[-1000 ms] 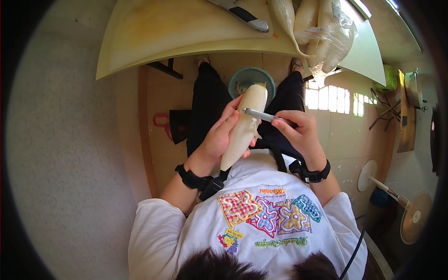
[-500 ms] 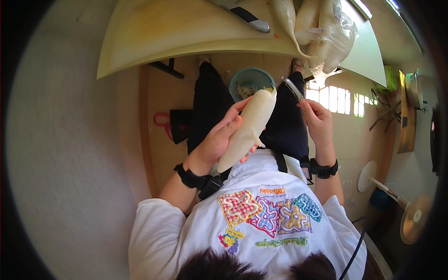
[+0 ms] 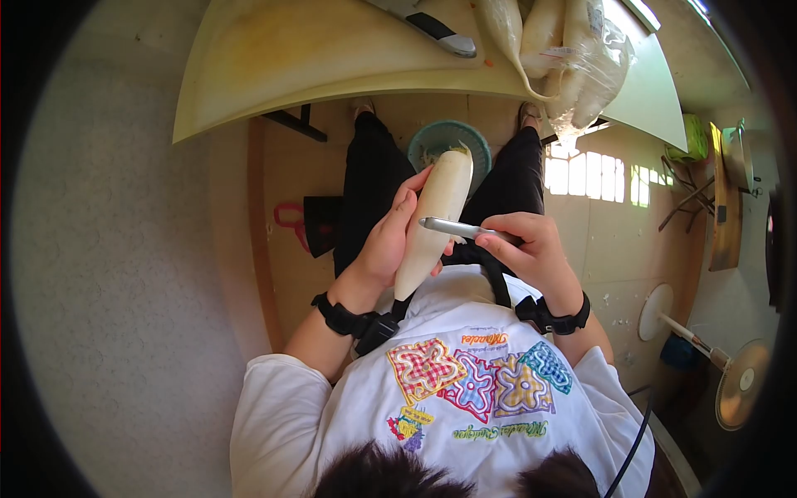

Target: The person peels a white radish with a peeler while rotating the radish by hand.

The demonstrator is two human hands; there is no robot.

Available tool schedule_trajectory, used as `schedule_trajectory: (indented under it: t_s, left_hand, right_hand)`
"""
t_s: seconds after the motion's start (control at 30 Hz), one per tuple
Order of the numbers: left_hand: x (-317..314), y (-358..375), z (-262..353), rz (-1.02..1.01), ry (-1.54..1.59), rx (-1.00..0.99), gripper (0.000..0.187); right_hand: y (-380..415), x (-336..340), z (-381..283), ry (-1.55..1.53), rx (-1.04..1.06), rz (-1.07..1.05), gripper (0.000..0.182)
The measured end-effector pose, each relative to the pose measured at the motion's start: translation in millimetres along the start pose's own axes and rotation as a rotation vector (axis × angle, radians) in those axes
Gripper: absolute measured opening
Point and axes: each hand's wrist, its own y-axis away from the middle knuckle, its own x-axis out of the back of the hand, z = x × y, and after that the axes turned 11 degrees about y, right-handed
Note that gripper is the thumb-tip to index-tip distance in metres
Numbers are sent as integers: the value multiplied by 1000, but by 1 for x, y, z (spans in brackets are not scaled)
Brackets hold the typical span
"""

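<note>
A long white daikon radish lies across my left hand, whose fingers wrap around its underside. Its greenish top end points away from me and the tapered tip points toward my shirt. My right hand grips a silver peeler by the handle. The peeler's head rests over the middle of the radish, seemingly touching its surface. A strip of peel hangs at the radish's right side, partly hidden by the peeler and hand. Below the radish's top end, a teal basket with peelings stands on the floor between my feet.
In front is a pale table bearing a knife with a black-and-grey handle. Several more radishes lie at its right, some in a clear plastic bag. A fan stands at the right.
My right hand has brought the peeler from the right, beside my knee, in over the radish. The radish has shifted slightly left and tilted more upright in my left hand.
</note>
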Motion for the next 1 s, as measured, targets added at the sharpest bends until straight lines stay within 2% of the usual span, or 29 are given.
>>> schedule_trajectory:
  t_s: [0.37,0.67,0.73,0.77,0.8,0.83,0.9,1.0]
  left_hand:
    - [-1,1,-1,32,-13,-43,50]
    - [1,4,-2,-36,-39,-23,49]
    - [3,4,-3,11,-56,36,53]
    - [3,4,-6,7,-56,35,53]
    - [2,5,-9,-24,-34,76,54]
    - [2,4,-10,-56,-16,120,54]
    - [2,-1,-6,-57,-21,99,55]
    - [5,5,-3,-39,13,77,57]
  right_hand:
    - [-1,-8,2,152,44,16,19]
    - [-1,-5,12,190,105,28,19]
    - [-10,-7,32,54,-140,189,19]
    - [-19,-2,35,122,-284,262,22]
    - [-24,0,48,124,-284,266,22]
    - [-27,-1,69,62,-370,300,24]
    - [-27,2,85,-16,-500,303,29]
    - [-21,2,83,-93,-480,307,28]
